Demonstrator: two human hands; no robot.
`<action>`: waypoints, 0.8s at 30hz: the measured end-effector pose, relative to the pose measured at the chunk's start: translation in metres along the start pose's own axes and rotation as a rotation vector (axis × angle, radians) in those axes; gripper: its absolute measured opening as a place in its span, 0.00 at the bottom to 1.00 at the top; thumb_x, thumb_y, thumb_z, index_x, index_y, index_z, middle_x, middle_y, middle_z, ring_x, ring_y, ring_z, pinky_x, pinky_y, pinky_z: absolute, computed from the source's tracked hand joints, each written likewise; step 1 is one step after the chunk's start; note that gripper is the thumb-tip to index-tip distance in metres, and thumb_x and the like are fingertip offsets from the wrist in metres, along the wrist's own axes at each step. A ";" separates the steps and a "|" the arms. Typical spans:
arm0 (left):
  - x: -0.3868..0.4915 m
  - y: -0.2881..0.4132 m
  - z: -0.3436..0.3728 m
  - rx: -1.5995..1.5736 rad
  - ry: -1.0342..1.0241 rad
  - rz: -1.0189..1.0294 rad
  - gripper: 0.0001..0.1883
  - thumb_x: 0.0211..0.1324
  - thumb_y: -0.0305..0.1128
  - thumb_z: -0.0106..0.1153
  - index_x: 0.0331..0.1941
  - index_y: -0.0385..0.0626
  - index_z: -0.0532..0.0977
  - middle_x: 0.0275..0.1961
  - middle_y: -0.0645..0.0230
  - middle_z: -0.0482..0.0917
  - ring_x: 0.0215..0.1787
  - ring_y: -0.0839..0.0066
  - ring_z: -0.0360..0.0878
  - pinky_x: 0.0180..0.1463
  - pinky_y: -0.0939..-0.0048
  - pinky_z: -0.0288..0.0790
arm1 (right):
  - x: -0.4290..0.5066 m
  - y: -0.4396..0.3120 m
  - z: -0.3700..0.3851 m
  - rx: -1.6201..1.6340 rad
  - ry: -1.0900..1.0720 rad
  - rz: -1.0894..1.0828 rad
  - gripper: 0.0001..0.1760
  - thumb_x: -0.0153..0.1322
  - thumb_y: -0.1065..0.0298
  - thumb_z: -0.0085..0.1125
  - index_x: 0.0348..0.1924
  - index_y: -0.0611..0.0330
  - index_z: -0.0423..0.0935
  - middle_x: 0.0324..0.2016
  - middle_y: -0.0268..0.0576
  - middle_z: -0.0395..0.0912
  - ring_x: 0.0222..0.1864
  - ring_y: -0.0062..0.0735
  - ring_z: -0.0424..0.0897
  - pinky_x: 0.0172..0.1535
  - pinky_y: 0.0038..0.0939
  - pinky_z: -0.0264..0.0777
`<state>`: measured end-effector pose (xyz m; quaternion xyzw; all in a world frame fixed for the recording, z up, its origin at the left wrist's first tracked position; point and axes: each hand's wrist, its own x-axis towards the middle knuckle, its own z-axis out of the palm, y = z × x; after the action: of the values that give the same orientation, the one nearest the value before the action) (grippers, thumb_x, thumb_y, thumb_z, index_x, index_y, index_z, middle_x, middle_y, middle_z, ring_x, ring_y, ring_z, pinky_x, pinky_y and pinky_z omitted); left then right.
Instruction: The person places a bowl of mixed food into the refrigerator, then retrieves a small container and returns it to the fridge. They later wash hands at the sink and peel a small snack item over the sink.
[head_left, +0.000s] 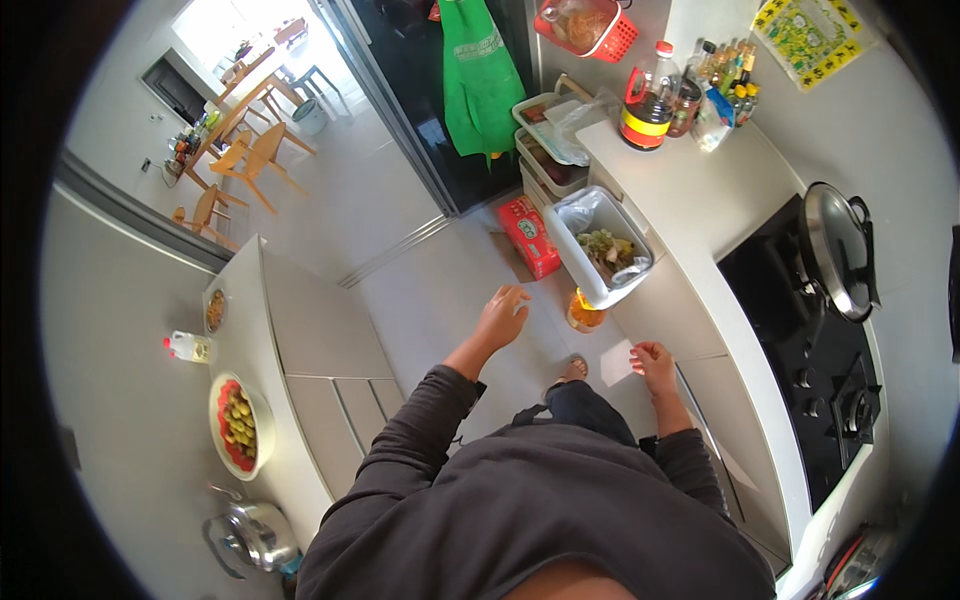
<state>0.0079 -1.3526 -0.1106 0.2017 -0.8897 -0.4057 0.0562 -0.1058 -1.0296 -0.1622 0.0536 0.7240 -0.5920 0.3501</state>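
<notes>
My left hand (501, 319) hangs over the tiled floor with its fingers loosely bent and nothing in them. Closest to it are a red printed package (531, 237) on the floor and a jar of orange contents (584, 312). My right hand (654, 365) is beside the base cabinets, fingers slightly apart and holding nothing visible. Ahead of both hands, a white lined waste bin (559, 241) hangs on the cabinet front. Food scraps and leafy peelings (604, 251) lie inside it. The jar is partly hidden by the bin.
At right, a lidded pan (838, 251) sits on the black gas hob (795, 337). A large sauce bottle (646, 112) stands on the counter beyond. Along the left counter are a bowl of green fruit (241, 429) and a steel kettle (259, 534). Stacked storage bins (551, 161) stand ahead.
</notes>
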 end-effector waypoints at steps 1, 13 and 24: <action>0.025 0.002 -0.007 0.000 -0.002 0.015 0.11 0.54 0.29 0.56 0.43 0.45 0.74 0.47 0.56 0.77 0.48 0.56 0.78 0.51 0.59 0.72 | 0.018 -0.014 0.003 0.008 -0.025 -0.013 0.09 0.72 0.70 0.55 0.43 0.63 0.76 0.35 0.41 0.82 0.33 0.27 0.81 0.36 0.25 0.75; 0.268 -0.056 -0.045 -0.060 -0.176 0.122 0.08 0.55 0.26 0.57 0.39 0.40 0.76 0.43 0.57 0.77 0.43 0.61 0.79 0.47 0.65 0.74 | 0.158 -0.113 0.049 -0.054 0.089 -0.040 0.07 0.72 0.72 0.54 0.40 0.65 0.77 0.30 0.40 0.81 0.30 0.26 0.80 0.35 0.25 0.74; 0.510 -0.198 -0.100 0.118 -0.667 0.257 0.09 0.57 0.31 0.60 0.40 0.40 0.76 0.40 0.56 0.80 0.40 0.63 0.82 0.45 0.64 0.75 | 0.209 -0.163 0.229 0.298 0.910 0.059 0.08 0.75 0.72 0.50 0.43 0.66 0.76 0.29 0.40 0.80 0.29 0.21 0.78 0.34 0.22 0.75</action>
<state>-0.3689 -1.7452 -0.2242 -0.0521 -0.8992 -0.3866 -0.1983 -0.2411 -1.3529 -0.1607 0.3774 0.7092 -0.5955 0.0027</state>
